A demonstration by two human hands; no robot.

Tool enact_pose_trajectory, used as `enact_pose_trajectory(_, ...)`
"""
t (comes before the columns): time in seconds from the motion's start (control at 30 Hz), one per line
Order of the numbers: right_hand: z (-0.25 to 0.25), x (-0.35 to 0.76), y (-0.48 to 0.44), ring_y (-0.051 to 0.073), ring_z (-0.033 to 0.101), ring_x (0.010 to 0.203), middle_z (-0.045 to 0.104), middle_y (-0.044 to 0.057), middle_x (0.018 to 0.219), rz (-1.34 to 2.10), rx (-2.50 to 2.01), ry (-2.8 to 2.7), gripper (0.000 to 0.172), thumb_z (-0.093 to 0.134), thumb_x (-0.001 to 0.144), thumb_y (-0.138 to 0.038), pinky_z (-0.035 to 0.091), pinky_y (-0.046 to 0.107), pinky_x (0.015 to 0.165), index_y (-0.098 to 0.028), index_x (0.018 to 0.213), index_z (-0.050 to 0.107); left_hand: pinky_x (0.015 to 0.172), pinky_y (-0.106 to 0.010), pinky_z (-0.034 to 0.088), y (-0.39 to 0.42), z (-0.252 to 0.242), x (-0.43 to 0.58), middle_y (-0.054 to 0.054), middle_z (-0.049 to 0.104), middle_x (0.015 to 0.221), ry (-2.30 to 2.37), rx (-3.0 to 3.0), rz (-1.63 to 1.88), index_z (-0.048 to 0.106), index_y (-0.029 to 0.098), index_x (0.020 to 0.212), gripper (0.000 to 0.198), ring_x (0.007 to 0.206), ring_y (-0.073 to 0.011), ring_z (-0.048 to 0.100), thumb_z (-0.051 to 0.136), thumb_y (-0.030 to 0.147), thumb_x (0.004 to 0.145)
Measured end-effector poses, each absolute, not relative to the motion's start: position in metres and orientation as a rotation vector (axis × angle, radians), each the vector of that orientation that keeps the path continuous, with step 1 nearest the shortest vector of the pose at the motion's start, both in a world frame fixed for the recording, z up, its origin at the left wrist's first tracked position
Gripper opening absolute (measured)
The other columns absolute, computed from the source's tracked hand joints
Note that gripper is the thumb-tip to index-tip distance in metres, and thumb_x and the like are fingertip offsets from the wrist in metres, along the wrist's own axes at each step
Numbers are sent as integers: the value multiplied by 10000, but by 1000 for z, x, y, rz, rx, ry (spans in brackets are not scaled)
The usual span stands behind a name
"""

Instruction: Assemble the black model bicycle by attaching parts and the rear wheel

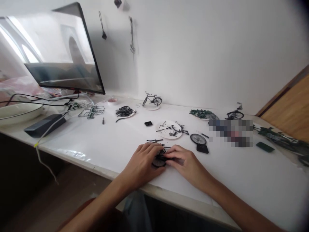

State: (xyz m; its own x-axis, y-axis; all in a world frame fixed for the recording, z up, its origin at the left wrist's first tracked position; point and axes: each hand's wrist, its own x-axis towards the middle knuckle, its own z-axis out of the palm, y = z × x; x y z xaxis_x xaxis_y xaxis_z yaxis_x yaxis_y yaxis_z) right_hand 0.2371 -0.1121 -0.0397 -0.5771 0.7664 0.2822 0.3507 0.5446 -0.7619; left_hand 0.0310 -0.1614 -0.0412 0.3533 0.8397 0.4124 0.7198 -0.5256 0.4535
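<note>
A partly built black model bicycle (159, 162) lies at the front of the white table, its spoked wheel showing between my hands. My left hand (146, 161) curls over its left side and grips it. From the right, the thumb and fingers of my right hand (183, 162) pinch a dark part of the same model, mostly covered by the fingers. Just beyond my hands lies a thin black part (154, 140). To the right are a loose spoked wheel (198, 139) and a small black square tray (202, 148).
Behind my hands, a white plate (166, 135) carries small black parts. A finished model bicycle (152, 100) stands at the back, beside a plate heaped with black parts (125, 111). Green part frames (91, 111) and a monitor (70, 74) are left; another model bicycle (235, 114) is right.
</note>
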Motion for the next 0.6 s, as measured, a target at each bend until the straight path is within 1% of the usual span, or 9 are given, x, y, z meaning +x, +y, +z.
enact_pose_trajectory(0.13,-39,236,-113,171,649,955,664,21,1007,893,-901,-2160,187,667,868,-128,523,325,879,-238,994,750,1003,-457,453,-162,-41,31,-63,620,1282,1406,2406,921,500,247,1302,502,1180,-269,545,708,252,845)
enact_pose_trajectory(0.23,-40,237,-112,177,650,975,664,28,1034,910,-908,-2151,190,677,864,-146,525,330,894,-241,1011,753,1000,-462,454,-163,-41,31,-75,620,1270,1393,2376,949,507,241,1290,489,1173,-277,547,700,233,840)
enact_pose_trajectory(0.4,-40,238,-113,208,650,1026,674,50,1083,889,-895,-2152,169,660,887,-203,528,371,931,-251,1016,759,1003,-453,452,-161,-42,31,-82,615,1247,1386,2315,981,516,236,1261,492,1172,-272,548,703,193,808)
enact_pose_trajectory(0.53,-38,238,-114,203,658,1002,677,48,1061,881,-918,-2158,138,648,898,-231,535,347,900,-241,976,762,1007,-412,455,-160,-44,29,-80,582,1252,1407,2203,1027,512,241,1253,524,1169,-252,543,732,199,779)
enact_pose_trajectory(0.6,-37,238,-113,201,657,993,676,45,1051,882,-912,-2164,132,652,895,-230,531,345,897,-237,971,760,1018,-415,447,-160,-44,28,-83,562,1270,1443,2179,1035,506,238,1254,559,1178,-258,528,758,216,755)
